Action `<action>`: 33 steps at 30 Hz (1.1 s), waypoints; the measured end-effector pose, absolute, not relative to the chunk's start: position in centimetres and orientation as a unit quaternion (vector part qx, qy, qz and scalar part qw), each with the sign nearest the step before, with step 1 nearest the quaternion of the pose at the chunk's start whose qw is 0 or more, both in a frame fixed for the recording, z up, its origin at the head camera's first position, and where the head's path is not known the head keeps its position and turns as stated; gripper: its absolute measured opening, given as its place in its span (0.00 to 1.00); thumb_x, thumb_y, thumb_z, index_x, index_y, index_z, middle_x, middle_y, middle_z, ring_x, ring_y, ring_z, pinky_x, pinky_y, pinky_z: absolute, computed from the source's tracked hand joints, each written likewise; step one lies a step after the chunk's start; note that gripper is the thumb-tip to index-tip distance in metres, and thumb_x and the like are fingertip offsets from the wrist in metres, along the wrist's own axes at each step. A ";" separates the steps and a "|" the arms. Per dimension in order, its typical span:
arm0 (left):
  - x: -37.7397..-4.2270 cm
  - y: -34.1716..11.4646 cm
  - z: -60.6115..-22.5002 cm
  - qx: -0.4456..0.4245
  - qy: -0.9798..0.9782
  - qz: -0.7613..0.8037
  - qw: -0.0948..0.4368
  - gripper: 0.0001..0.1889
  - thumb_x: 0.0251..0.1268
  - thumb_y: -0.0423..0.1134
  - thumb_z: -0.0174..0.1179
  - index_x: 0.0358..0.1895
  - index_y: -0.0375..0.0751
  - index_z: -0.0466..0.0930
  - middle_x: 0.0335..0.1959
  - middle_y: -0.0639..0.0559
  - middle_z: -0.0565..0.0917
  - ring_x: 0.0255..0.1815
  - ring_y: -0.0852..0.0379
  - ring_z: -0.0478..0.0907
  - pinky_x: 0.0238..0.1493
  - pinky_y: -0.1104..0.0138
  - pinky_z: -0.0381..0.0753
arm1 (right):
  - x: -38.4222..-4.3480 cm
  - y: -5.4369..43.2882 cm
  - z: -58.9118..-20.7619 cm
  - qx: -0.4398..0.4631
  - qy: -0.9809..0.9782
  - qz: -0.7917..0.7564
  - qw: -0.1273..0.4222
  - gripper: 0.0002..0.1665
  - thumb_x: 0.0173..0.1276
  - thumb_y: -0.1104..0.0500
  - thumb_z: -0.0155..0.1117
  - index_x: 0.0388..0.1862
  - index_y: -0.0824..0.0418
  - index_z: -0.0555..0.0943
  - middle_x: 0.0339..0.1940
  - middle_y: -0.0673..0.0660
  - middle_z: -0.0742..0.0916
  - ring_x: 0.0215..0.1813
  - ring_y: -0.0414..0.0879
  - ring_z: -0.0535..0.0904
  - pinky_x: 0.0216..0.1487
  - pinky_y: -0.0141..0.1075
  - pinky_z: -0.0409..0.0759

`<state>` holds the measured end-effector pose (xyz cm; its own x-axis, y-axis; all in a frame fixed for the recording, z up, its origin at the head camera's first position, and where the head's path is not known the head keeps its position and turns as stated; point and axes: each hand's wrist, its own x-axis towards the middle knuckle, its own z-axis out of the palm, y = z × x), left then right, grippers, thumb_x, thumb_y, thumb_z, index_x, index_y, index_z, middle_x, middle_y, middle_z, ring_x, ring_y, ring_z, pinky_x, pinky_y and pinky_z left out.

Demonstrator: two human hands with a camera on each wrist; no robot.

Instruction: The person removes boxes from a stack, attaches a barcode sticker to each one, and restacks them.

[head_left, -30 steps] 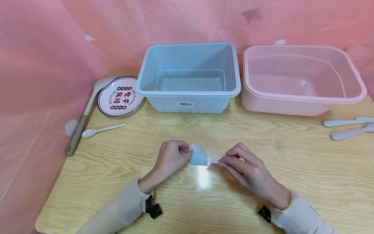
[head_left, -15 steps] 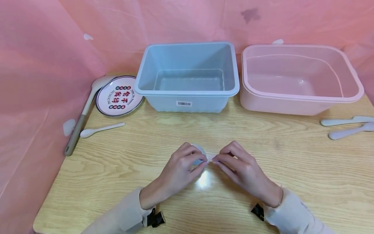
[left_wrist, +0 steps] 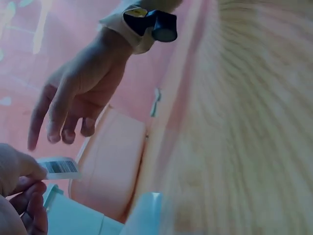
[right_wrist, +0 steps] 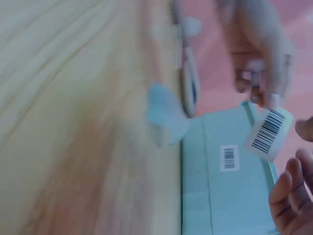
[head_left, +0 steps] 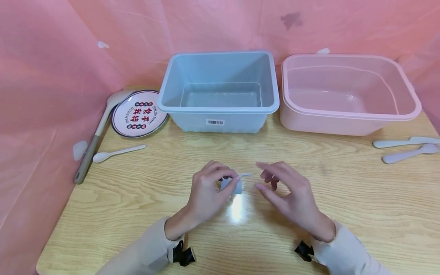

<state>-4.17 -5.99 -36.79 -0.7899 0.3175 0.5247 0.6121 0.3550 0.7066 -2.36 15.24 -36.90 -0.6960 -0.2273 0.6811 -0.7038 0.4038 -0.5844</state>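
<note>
Between its thumb and index finger, my left hand [head_left: 211, 193] pinches one end of a small white barcode sticker [head_left: 246, 174]. Black bars show on the sticker [right_wrist: 268, 132] in the right wrist view. Just right of it, my right hand [head_left: 292, 193] holds nothing, its thumb and index finger spread apart. A small light-blue curved piece [head_left: 237, 187] stands on the table behind my left fingers, which partly hide it. Its kind cannot be told; in the right wrist view the blue piece [right_wrist: 164, 110] is blurred.
A blue bin [head_left: 220, 109] and a pink bin [head_left: 350, 114] stand at the back. On the left lie a printed plate [head_left: 139, 131], a long-handled ladle [head_left: 93, 152] and a small spoon [head_left: 118, 152]. A knife [head_left: 395, 143] and a fork [head_left: 405, 155] lie at right.
My left hand has left the blue piece, moved right and taken the sticker from my right hand. The right fingers have let go and spread apart.
</note>
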 end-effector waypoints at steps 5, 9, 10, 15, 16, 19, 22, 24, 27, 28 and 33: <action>-4.6 -6.0 -36.3 -0.203 -0.760 -0.612 0.084 0.02 0.55 0.26 0.67 0.32 0.34 0.86 0.30 0.45 0.85 0.31 0.60 0.78 0.31 0.70 0.80 | -2.2 15.9 -36.4 0.146 -0.810 0.538 0.181 0.17 0.58 0.73 0.69 0.47 0.65 0.83 0.33 0.53 0.84 0.36 0.35 0.77 0.33 0.21 0.78; -4.8 -5.9 -36.4 -0.168 -0.733 -0.658 0.028 0.03 0.56 0.27 0.67 0.33 0.32 0.86 0.31 0.42 0.85 0.32 0.62 0.78 0.33 0.72 0.79 | -2.3 15.7 -36.5 0.068 -0.791 0.603 0.083 0.13 0.62 0.72 0.65 0.46 0.66 0.83 0.36 0.50 0.83 0.38 0.38 0.79 0.36 0.24 0.81; -4.9 -5.8 -36.5 -0.163 -0.732 -0.661 0.019 0.03 0.56 0.27 0.67 0.33 0.32 0.86 0.31 0.41 0.85 0.32 0.63 0.78 0.33 0.73 0.79 | -2.3 15.6 -36.5 0.060 -0.785 0.613 0.068 0.12 0.63 0.71 0.65 0.46 0.67 0.83 0.36 0.51 0.83 0.38 0.39 0.79 0.36 0.25 0.82; -5.2 -4.9 -36.6 -0.144 -0.746 -0.650 0.010 0.03 0.56 0.30 0.68 0.33 0.34 0.87 0.29 0.43 0.86 0.29 0.64 0.78 0.30 0.73 0.79 | -2.6 15.6 -36.7 0.054 -0.804 0.589 0.056 0.04 0.65 0.65 0.66 0.38 0.63 0.84 0.34 0.53 0.84 0.36 0.37 0.79 0.33 0.26 0.82; -5.3 -4.6 -36.7 -0.141 -0.751 -0.645 0.012 0.03 0.56 0.31 0.68 0.33 0.34 0.87 0.29 0.44 0.86 0.28 0.65 0.78 0.29 0.73 0.79 | -2.5 15.8 -36.7 0.051 -0.811 0.580 0.058 0.03 0.65 0.64 0.66 0.36 0.62 0.83 0.34 0.54 0.84 0.36 0.37 0.79 0.33 0.25 0.82; -5.7 -3.4 -36.7 -0.143 -0.764 -0.629 0.010 0.03 0.56 0.33 0.69 0.33 0.37 0.88 0.27 0.47 0.87 0.25 0.66 0.77 0.24 0.74 0.76 | -2.3 16.6 -36.5 0.038 -0.829 0.553 0.080 0.02 0.64 0.65 0.67 0.35 0.62 0.84 0.34 0.54 0.84 0.35 0.36 0.79 0.31 0.24 0.81; -6.3 -2.0 -36.7 -0.159 -0.774 -0.613 0.011 0.04 0.57 0.34 0.69 0.33 0.39 0.89 0.27 0.49 0.88 0.25 0.67 0.78 0.22 0.75 0.74 | -1.9 17.6 -36.4 0.020 -0.837 0.537 0.109 0.02 0.63 0.67 0.67 0.35 0.63 0.84 0.32 0.52 0.84 0.33 0.35 0.79 0.31 0.22 0.80; -6.9 -0.9 -36.6 -0.169 -0.784 -0.598 0.016 0.03 0.56 0.35 0.70 0.32 0.39 0.89 0.26 0.50 0.88 0.25 0.68 0.79 0.22 0.76 0.75 | -2.0 18.3 -36.3 0.006 -0.841 0.524 0.132 0.02 0.62 0.68 0.67 0.34 0.63 0.84 0.31 0.49 0.84 0.33 0.34 0.79 0.33 0.21 0.80; -7.9 1.0 -36.4 -0.174 -0.801 -0.573 0.012 0.03 0.54 0.36 0.71 0.31 0.41 0.89 0.26 0.51 0.89 0.24 0.69 0.79 0.24 0.77 0.78 | -2.2 19.6 -36.3 -0.015 -0.850 0.501 0.163 0.01 0.62 0.67 0.67 0.33 0.64 0.84 0.30 0.43 0.84 0.33 0.31 0.78 0.36 0.18 0.79; -8.3 1.7 -36.3 -0.171 -0.807 -0.564 0.007 0.03 0.54 0.36 0.72 0.30 0.42 0.89 0.26 0.52 0.89 0.23 0.70 0.79 0.25 0.78 0.78 | -2.4 20.1 -36.3 -0.027 -0.852 0.494 0.172 0.01 0.62 0.67 0.68 0.33 0.64 0.84 0.29 0.40 0.84 0.33 0.30 0.78 0.36 0.17 0.79; -10.0 5.4 -36.0 -0.164 -0.825 -0.540 -0.012 0.03 0.52 0.39 0.73 0.29 0.45 0.90 0.26 0.56 0.89 0.22 0.74 0.76 0.25 0.82 0.74 | -3.5 23.0 -36.3 -0.064 -0.856 0.468 0.208 0.01 0.61 0.67 0.69 0.32 0.63 0.84 0.28 0.34 0.83 0.32 0.26 0.78 0.36 0.14 0.77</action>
